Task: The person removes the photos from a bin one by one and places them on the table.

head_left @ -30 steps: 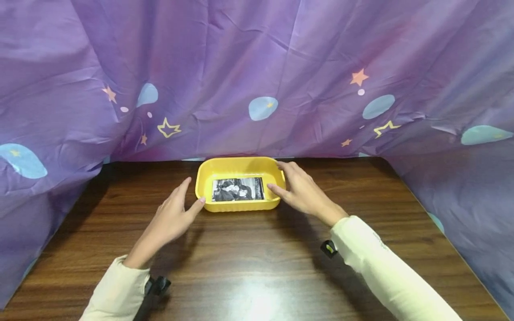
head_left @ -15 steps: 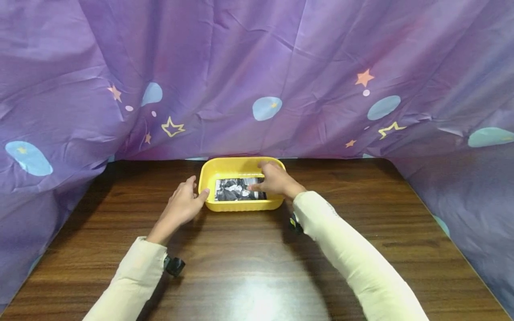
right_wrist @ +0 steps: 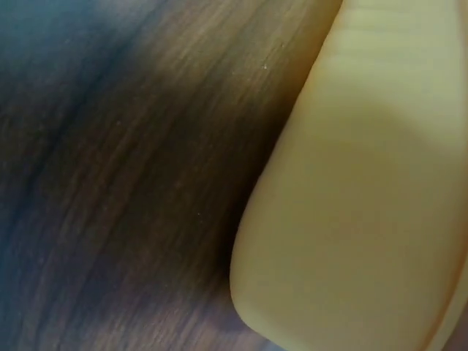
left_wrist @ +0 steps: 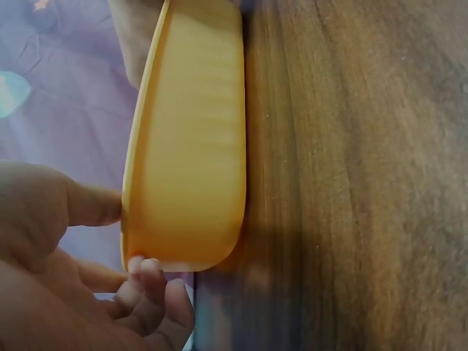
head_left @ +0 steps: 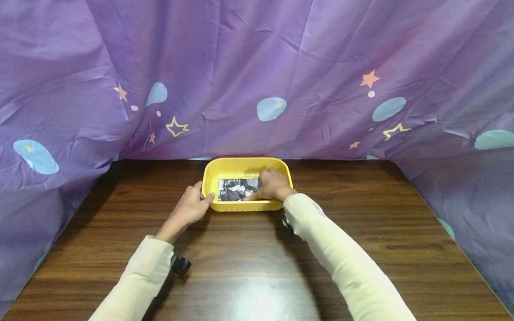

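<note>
A yellow plastic tub stands near the back edge of the table. Flat inside it lies a black-and-white photo print showing people. My left hand grips the tub's left end, thumb over the rim and fingers against the outer wall, as the left wrist view shows too. Reaching into the tub from the right, my right hand grips the photo across its right end, thumb by the near edge and fingers at the far edge. That end of the photo is hidden under the hand. Only the tub's outer wall shows in the right wrist view.
The tub rests on a dark wood-grain table. Behind it hangs a purple curtain printed with stars and blue shapes, close to the tub's back side. A dark wrist camera sits below my left sleeve.
My right hand has moved left from the tub's right rim, down into it and onto the photo. My left hand has closed in on the left rim. The view has shifted slightly.
</note>
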### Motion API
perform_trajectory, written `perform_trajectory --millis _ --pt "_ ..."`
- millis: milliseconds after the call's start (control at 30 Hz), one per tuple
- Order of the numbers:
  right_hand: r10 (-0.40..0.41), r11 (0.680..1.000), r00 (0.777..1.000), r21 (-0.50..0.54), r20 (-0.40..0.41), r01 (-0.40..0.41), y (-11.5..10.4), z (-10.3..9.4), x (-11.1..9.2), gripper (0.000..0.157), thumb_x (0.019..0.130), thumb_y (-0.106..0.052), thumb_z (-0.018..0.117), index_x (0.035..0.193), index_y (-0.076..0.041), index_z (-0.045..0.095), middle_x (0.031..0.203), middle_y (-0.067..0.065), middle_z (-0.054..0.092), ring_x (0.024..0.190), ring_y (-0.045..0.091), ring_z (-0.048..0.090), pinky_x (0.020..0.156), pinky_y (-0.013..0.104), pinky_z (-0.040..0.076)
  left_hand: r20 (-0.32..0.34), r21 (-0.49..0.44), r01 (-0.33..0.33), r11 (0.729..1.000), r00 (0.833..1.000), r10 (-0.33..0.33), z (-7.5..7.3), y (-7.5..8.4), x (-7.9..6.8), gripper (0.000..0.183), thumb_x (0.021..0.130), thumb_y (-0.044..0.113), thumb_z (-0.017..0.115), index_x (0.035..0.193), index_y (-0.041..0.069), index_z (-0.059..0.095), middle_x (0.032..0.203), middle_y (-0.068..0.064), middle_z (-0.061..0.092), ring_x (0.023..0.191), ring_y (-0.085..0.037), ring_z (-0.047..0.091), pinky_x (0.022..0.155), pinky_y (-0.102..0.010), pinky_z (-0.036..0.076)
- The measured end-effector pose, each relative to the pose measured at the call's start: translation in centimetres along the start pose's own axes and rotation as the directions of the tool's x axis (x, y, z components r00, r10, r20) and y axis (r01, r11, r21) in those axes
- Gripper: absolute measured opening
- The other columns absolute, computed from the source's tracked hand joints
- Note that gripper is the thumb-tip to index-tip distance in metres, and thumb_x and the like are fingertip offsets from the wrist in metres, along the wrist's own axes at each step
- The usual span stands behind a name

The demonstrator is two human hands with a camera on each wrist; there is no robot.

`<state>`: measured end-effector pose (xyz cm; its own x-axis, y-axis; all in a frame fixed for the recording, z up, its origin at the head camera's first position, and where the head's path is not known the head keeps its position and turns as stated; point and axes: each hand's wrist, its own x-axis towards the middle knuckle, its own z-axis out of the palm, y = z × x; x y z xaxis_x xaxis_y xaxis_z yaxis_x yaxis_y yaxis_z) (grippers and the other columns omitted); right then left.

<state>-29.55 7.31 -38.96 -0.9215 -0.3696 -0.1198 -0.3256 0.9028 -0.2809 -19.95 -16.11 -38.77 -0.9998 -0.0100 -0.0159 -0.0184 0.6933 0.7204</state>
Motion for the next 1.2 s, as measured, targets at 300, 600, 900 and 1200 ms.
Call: perform_trajectory --millis 300,600,900,1200 --pt "0.037 0.999 0.999 -0.028 -0.015 -0.038 -0.1 0.4 0.3 0.061 0.066 -0.053 0.092 0.089 -0.009 0.057 0.11 0.016 0.055 0.101 0.034 0.053 0.097 0.046 0.044 0.036 -0.105 0.038 0.994 0.999 -0.035 0.1 0.0 0.2 0.052 0.104 0.018 0.053 0.149 -0.004 0.04 0.08 -0.007 0.046 0.075 -0.023 0.045 0.068 -0.036 0.039" --pt "0.075 0.996 0.995 0.057 -0.07 -0.071 -0.1 0.7 0.4 0.074 0.059 -0.046 0.097 0.103 -0.003 0.057 0.115 0.021 0.054 0.104 0.038 0.057 0.096 0.047 0.048 0.043 -0.109 0.041 0.993 0.998 -0.036 0.3 -0.1 0.1 0.051 0.104 0.019 0.053 0.15 -0.001 0.041 0.081 -0.006 0.046 0.078 -0.024 0.046 0.072 -0.036 0.039" --pt "0.119 0.983 0.978 0.161 -0.169 -0.091 -0.4 0.6 0.4 0.076 0.064 -0.03 0.098 0.115 0.001 0.051 0.109 0.024 0.06 0.102 0.041 0.062 0.092 0.049 0.051 0.044 -0.119 0.049 0.992 0.998 -0.044 0.3 -0.3 -0.1 0.049 0.105 0.019 0.051 0.149 -0.001 0.041 0.082 -0.006 0.046 0.079 -0.023 0.046 0.071 -0.035 0.038" --pt "0.076 0.98 0.964 0.2 -0.255 -0.024 0.0 -0.4 0.4 0.047 0.074 -0.007 0.088 0.109 0.001 0.058 0.103 0.02 0.062 0.1 0.039 0.061 0.091 0.048 0.05 0.024 -0.163 0.048 0.985 0.999 -0.045 0.4 -0.3 0.0 0.052 0.104 0.018 0.054 0.148 -0.005 0.042 0.082 -0.005 0.047 0.074 -0.02 0.046 0.069 -0.033 0.039"
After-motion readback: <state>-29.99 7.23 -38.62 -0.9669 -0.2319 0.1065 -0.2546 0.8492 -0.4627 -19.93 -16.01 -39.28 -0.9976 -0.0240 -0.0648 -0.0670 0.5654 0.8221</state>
